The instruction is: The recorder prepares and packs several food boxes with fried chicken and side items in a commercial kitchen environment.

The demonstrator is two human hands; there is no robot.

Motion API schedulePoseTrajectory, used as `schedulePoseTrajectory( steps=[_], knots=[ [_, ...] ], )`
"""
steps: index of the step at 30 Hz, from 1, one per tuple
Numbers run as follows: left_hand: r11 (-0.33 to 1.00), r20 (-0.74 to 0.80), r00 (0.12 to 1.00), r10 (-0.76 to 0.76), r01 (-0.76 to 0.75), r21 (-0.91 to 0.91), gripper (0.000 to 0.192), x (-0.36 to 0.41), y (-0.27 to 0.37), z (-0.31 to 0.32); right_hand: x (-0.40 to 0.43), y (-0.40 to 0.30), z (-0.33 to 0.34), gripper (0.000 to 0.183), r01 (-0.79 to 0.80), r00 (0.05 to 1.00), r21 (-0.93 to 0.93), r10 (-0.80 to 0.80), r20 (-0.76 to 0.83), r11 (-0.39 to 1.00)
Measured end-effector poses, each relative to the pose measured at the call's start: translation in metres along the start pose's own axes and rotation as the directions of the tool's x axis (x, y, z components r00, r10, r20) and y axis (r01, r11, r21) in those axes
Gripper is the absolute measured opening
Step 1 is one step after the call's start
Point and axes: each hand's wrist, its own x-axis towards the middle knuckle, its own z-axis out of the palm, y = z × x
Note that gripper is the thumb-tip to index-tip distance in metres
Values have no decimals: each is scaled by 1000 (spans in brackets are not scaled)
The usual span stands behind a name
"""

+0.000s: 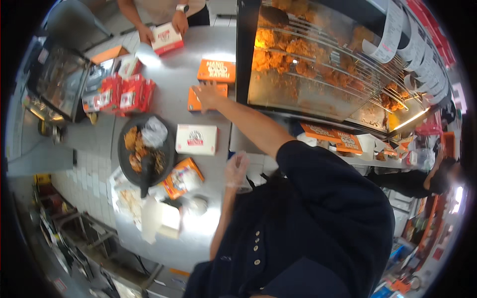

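Observation:
My bare right hand [208,96] reaches across the steel table, fingers spread over the top of an orange cardboard food box [222,90]. Just beyond it lies a second orange box [216,70] that bears white writing. A thin clear plastic glove covers my left hand [237,168], held close to my body with its fingers curled; whether anything is inside them is unclear. Nearest to that hand on the table is a closed white box [196,139]. Beside this box stands a dark round pan [121,149] with fried chicken pieces [132,138], crumpled white paper [154,132] and a black-handled tool [147,169].
A co-worker's hands [180,23] hold a red-and-white box [166,37] at the far end. Red packages [131,95] are stacked left. A heated glass cabinet [309,85] of fried chicken borders the right. Nearer lie an orange packet [173,185] and an open white box [169,219].

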Motion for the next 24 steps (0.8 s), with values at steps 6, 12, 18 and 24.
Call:
schedulePoseTrajectory(
  steps=[6,12,18,24],
  knots=[
    [997,3,1000,-10,10,-78,35,8,-28,-32,7,-8,15,140,-59,996,6,59,72,998],
    [970,173,984,-41,81,-230,30,47,-47,-20,-42,-15,-41,133,-28,988,272,67,-137,962],
    [662,128,992,-20,110,-741,28,63,-26,6,-153,-56,-104,134,-128,978,559,198,-66,819],
    [803,348,897,-271,410,-433,37,62,-17,14,-272,-3,-63,127,-555,809,651,516,280,518]
  ],
)
